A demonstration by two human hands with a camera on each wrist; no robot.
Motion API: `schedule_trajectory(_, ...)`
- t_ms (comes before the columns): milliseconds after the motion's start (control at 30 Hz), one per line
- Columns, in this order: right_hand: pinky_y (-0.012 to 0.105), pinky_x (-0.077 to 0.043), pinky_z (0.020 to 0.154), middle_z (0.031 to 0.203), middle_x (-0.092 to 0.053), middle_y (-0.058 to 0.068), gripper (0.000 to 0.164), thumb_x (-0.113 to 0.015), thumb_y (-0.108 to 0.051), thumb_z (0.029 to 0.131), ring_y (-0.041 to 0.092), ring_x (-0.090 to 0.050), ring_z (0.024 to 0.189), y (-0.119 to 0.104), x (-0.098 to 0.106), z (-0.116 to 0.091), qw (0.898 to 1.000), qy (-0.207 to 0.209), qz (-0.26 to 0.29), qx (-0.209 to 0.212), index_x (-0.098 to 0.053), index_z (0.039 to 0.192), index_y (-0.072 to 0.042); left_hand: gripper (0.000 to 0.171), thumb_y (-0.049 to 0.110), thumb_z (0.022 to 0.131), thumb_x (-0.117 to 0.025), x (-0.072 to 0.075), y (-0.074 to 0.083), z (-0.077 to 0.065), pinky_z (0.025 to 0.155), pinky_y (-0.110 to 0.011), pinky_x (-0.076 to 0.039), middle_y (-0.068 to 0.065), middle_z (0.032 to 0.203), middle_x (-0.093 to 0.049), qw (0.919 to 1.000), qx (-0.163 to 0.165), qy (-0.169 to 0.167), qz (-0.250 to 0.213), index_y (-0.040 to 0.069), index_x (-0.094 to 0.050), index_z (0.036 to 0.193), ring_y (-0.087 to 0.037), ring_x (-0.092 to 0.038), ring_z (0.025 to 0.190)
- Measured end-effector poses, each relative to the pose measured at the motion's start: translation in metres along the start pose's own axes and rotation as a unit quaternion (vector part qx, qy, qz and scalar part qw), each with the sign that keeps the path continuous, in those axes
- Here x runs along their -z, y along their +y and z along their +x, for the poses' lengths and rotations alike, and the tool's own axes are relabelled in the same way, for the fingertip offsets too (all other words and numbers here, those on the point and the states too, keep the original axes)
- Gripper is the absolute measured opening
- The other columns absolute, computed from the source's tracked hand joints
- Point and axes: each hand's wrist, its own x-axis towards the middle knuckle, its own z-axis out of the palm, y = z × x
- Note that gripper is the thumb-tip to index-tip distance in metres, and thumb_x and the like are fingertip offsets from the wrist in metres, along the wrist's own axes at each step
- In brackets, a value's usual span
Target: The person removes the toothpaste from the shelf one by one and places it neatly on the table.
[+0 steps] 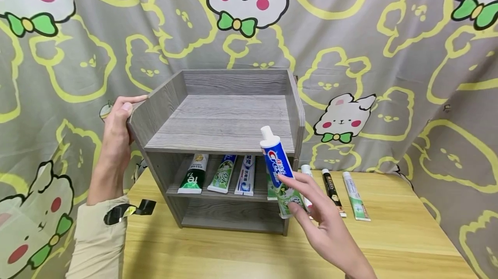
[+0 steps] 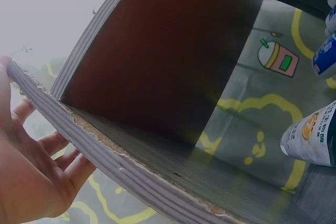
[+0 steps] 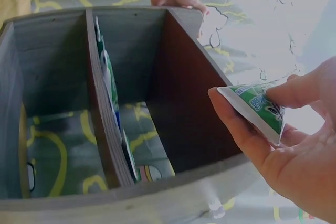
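My right hand (image 1: 327,222) pinches the lower end of a blue and green Crest toothpaste tube (image 1: 278,164), white cap upward, in front of the shelf's right side. Seen from the right wrist, thumb and fingers press the tube's flat crimped end (image 3: 252,108). My left hand (image 1: 114,140) grips the left side panel of a grey wooden desktop shelf (image 1: 218,129); the panel edge (image 2: 121,158) runs beside its fingers. On the middle level lie a dark green and white tube (image 1: 194,175), a green one (image 1: 223,175) and a white-blue one (image 1: 245,179). Another is partly hidden behind the held tube.
Right of the shelf, on the wooden table (image 1: 404,227), lie a partly hidden white tube (image 1: 306,170), a black tube (image 1: 331,190) and a white-green tube (image 1: 355,197). A patterned curtain (image 1: 350,67) hangs behind. The shelf has a lower compartment (image 1: 233,214).
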Motion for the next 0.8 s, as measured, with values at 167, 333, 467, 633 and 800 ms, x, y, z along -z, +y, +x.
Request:
schedule_trajectory(167, 0.023, -0.047, 0.048, 0.144, -0.051, 0.008, 0.059, -0.057, 0.019, 0.094, 0.018, -0.051, 0.123, 0.002, 0.013, -0.004, 1.0, -0.003, 0.008, 0.004, -0.055, 0.146, -0.009, 0.037, 0.032, 0.101, -0.049, 0.0, 0.001, 0.0, 0.061, -0.027, -0.045, -0.012, 0.11, -0.063, 1.0, 0.0, 0.0, -0.006, 0.011, -0.068, 0.124, -0.022, -0.056, 0.082)
schedule_trajectory(333, 0.024, -0.05, 0.051, 0.144, -0.05, 0.011, 0.059, -0.054, 0.023, 0.093, 0.017, -0.05, 0.122, 0.001, 0.027, -0.007, 1.0, -0.001, 0.012, 0.002, -0.053, 0.146, -0.003, 0.037, 0.032, 0.101, -0.049, 0.0, 0.0, -0.001, 0.062, -0.027, -0.045, -0.011, 0.111, -0.061, 1.0, 0.005, -0.005, -0.002, 0.011, -0.068, 0.125, -0.023, -0.056, 0.083)
schedule_trajectory(467, 0.024, -0.054, 0.058, 0.146, -0.048, 0.014, 0.059, -0.051, 0.026, 0.092, 0.02, -0.048, 0.128, 0.003, 0.04, -0.007, 1.0, 0.011, 0.017, 0.0, -0.051, 0.146, 0.002, 0.037, 0.032, 0.101, -0.049, 0.0, -0.001, -0.001, 0.063, -0.028, -0.045, -0.011, 0.113, -0.061, 1.0, 0.008, -0.002, -0.004, 0.011, -0.068, 0.125, -0.023, -0.055, 0.084)
schedule_trajectory(633, 0.022, -0.055, 0.061, 0.148, -0.045, 0.016, 0.059, -0.049, 0.026, 0.093, 0.021, -0.047, 0.131, 0.008, 0.057, -0.008, 0.999, 0.028, 0.03, -0.013, -0.047, 0.148, 0.005, 0.037, 0.031, 0.102, -0.048, 0.0, 0.0, -0.001, 0.065, -0.029, -0.045, -0.012, 0.112, -0.06, 1.0, 0.006, -0.005, -0.003, 0.011, -0.067, 0.126, -0.024, -0.054, 0.087)
schedule_trajectory(800, 0.025, -0.057, 0.085, 0.151, -0.044, 0.017, 0.061, -0.049, 0.027, 0.091, 0.021, -0.046, 0.139, 0.016, 0.07, -0.009, 0.998, 0.049, 0.043, -0.022, -0.044, 0.149, 0.008, 0.037, 0.031, 0.102, -0.048, -0.001, 0.0, -0.001, 0.063, -0.028, -0.045, -0.012, 0.109, -0.061, 1.0, 0.003, -0.004, -0.006, 0.01, -0.068, 0.125, -0.023, -0.054, 0.084)
